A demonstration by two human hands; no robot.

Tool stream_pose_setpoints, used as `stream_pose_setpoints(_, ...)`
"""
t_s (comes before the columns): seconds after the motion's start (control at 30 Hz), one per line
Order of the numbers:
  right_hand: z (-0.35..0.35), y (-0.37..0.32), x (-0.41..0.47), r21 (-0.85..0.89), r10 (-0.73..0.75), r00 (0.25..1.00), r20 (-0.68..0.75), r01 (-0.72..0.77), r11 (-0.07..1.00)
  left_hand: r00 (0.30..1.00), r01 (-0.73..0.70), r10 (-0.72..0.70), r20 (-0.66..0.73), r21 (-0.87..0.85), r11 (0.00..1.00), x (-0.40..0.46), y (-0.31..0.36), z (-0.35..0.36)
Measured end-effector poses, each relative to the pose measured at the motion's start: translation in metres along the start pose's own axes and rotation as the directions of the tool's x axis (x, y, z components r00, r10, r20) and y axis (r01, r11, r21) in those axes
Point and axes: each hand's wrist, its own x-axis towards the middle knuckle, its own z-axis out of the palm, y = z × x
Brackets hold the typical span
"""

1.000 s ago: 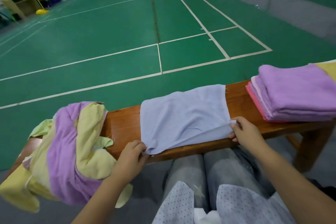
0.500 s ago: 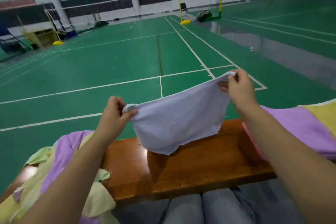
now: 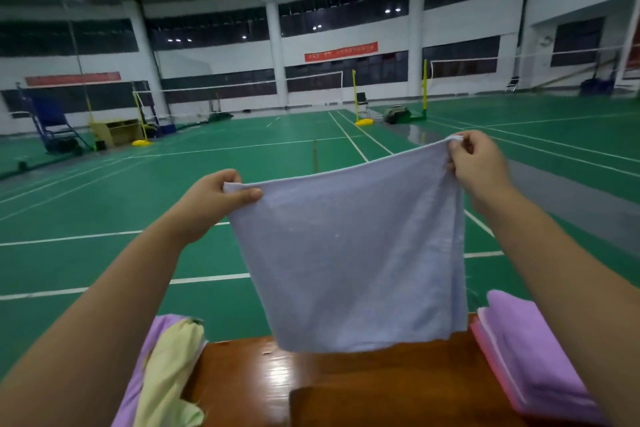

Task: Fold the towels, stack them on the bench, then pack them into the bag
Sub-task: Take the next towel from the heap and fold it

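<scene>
Towel [image 3: 349, 253], one, between two hands

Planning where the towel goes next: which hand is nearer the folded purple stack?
Right. The right hand is up above the folded purple stack; the left hand is farther away, toward the unfolded pile.

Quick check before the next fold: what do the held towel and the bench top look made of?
Towel: thin, soft woven cloth, likely cotton or microfibre, matte pale lavender-blue; it hangs limp, creasing at the right hand and left hand.
Bench: wood, reddish-brown and glossy, probably varnished; lights reflect off it.
</scene>
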Motion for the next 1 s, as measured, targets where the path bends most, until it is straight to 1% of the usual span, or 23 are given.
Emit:
stream_pose_setpoints(0.07,-0.003,0.001,-0.002,-0.022,0.008,1.0,0.012,-0.008,1.0,0.998,0.042,-0.04,0.053,-0.037,0.998,0.0,-0.004,-0.001)
stream_pose_setpoints(0.17,-0.006,0.001,-0.004,-0.04,0.014,1.0,0.002,-0.014,0.999,0.994,0.03,-0.034,0.108,0.043,0.999,0.001,-0.01,-0.001)
stream_pose_setpoints(0.23,-0.006,0.0,-0.006,-0.05,0.015,1.0,0.009,-0.014,0.999,0.997,0.024,-0.029,0.073,0.06,0.998,0.002,-0.012,-0.001)
stream_pose_setpoints(0.3,-0.004,0.002,-0.005,-0.067,0.041,0.998,0.048,-0.038,0.997,0.999,0.037,-0.038,0.007,0.033,0.999,0.004,-0.014,-0.002)
stream_pose_setpoints(0.37,-0.003,0.006,-0.005,-0.099,0.076,0.995,0.059,-0.07,0.993,0.998,0.061,-0.061,-0.015,0.039,0.997,0.006,-0.018,-0.001)
stream_pose_setpoints(0.47,-0.003,0.009,-0.004,-0.127,0.077,0.996,0.033,-0.072,0.989,0.996,0.09,-0.09,0.003,0.068,0.994,0.006,-0.02,0.004)
stream_pose_setpoints(0.57,-0.006,0.003,-0.005,-0.046,0.051,0.995,0.089,-0.047,0.998,0.995,0.076,-0.079,0.065,0.044,0.996,0.005,-0.02,-0.002)
stream_pose_setpoints(0.6,-0.007,0.002,-0.007,-0.016,0.042,0.994,0.101,-0.041,0.999,0.994,0.081,-0.082,0.076,0.018,0.997,0.003,-0.02,-0.005)
stream_pose_setpoints(0.67,-0.007,-0.001,-0.01,0.009,0.044,0.991,0.127,-0.046,0.999,0.996,0.086,-0.084,0.041,-0.051,0.995,0.003,-0.021,-0.011)
stream_pose_setpoints(0.73,-0.007,0.003,-0.011,0.038,0.084,0.984,0.158,-0.091,0.995,0.996,0.087,-0.088,0.003,-0.111,0.99,0.002,-0.022,-0.015)
stream_pose_setpoints(0.77,-0.008,0.004,-0.012,0.056,0.108,0.978,0.178,-0.12,0.991,0.996,0.092,-0.092,0.006,-0.165,0.982,0.001,-0.024,-0.016)
stream_pose_setpoints(0.87,-0.01,0.007,-0.013,0.16,0.201,0.95,0.24,-0.243,0.957,0.992,0.122,-0.117,0.037,-0.399,0.909,-0.003,-0.027,-0.015)
stream_pose_setpoints(0.93,-0.012,0.007,-0.012,0.265,0.268,0.922,0.279,-0.342,0.902,0.99,0.137,-0.128,0.053,-0.528,0.838,-0.007,-0.029,-0.014)
stream_pose_setpoints(1.0,-0.014,0.007,-0.014,0.337,0.296,0.908,0.295,-0.389,0.857,0.99,0.137,-0.136,0.048,-0.611,0.78,-0.009,-0.032,-0.012)
